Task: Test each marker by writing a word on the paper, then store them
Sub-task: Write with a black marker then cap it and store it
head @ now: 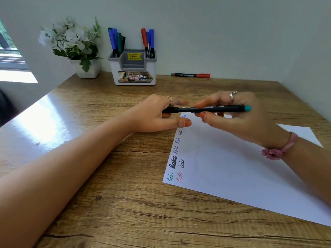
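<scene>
A black marker (191, 109) with a teal end lies level between both hands above the top edge of the white paper (232, 172). My left hand (154, 113) grips its cap end; my right hand (238, 117) grips the barrel. The word "loki" is written several times down the paper's left side in green, black, blue and red. A white and grey holder (133, 76) at the back has several markers standing in its two side pockets. One red-capped marker (190, 75) lies on the table to the holder's right.
A white pot of white flowers (86, 68) stands left of the holder against the wall. The wooden table (125, 203) is hemmed by walls at the back and right. Sunlight glares on the table's left part.
</scene>
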